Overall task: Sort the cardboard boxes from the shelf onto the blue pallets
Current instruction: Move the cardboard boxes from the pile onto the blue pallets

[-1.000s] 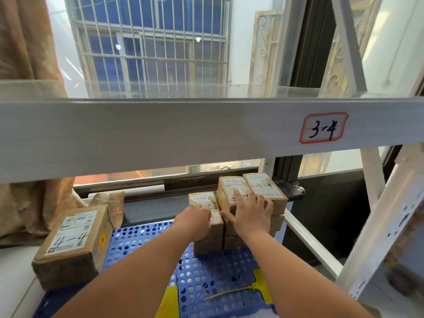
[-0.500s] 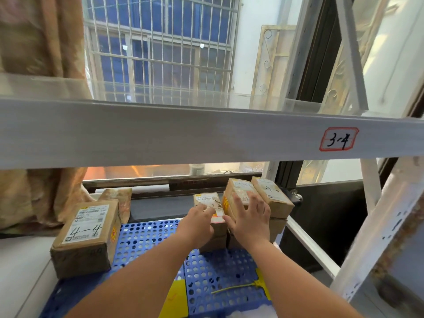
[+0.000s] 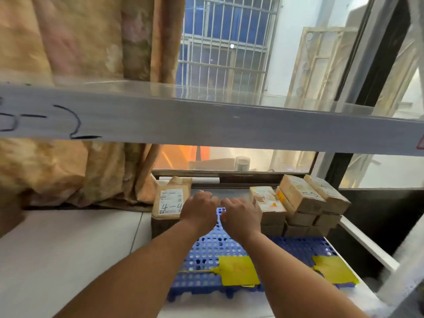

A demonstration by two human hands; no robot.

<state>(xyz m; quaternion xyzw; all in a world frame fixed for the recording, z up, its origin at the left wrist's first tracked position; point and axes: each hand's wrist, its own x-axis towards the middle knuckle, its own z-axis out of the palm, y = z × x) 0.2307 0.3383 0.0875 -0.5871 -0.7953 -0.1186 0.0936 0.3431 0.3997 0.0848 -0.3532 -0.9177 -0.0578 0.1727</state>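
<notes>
Hands: left hand (image 3: 198, 210), right hand (image 3: 241, 214) loosely curled, empty, over blue pallet (image 3: 213, 249).
Obstacle: shelf beam (image 3: 229, 125) above.
Sides: 4-4 box (image 3: 171, 203) left, box stack (image 3: 302, 203) right.

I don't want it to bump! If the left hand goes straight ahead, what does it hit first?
Probably the dark window frame behind the blue pallet. The 4-4 box sits close beside the left hand, so it might brush that; depth is unclear.

Under both hands the blue pallet (image 3: 213, 249) was hard plastic, perforated and slightly glossy. The box (image 3: 169, 203) beside the left hand (image 3: 199, 208) and the stacked boxes (image 3: 298, 203) beside the right hand (image 3: 241, 213) were matt brown cardboard with smooth paper labels. Above the hands, the shelf beam (image 3: 206, 120) looked like dull grey metal.
</notes>
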